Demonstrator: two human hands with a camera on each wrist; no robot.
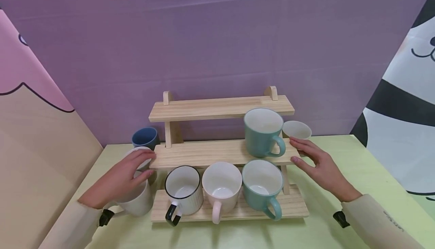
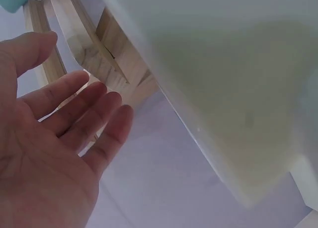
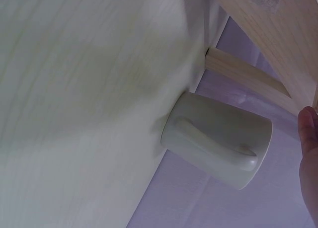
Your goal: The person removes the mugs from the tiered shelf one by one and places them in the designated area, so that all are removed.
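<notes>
A three-tier wooden shelf (image 1: 200, 152) stands on the table. My left hand (image 1: 122, 173) is at the left end of its middle tier, fingertips right at the edge; in the left wrist view those fingers (image 2: 74, 109) are loosely extended. At the tier's other end is my right hand (image 1: 323, 167), thumb and fingers spread along the edge. A teal mug (image 1: 256, 141) stands on the middle tier's right part. Along the bottom tier are a white mug with a black rim (image 1: 192, 203), a pale pink mug (image 1: 229, 201) and another teal mug (image 1: 255, 200).
Left of the shelf, a blue mug (image 1: 146, 137) and white mugs stand on the table (image 1: 119, 235), the nearest white mug (image 1: 137, 203) partly behind my left wrist. A white mug (image 3: 213, 133) stands right of the shelf. A purple cloth (image 1: 217, 45) hangs behind.
</notes>
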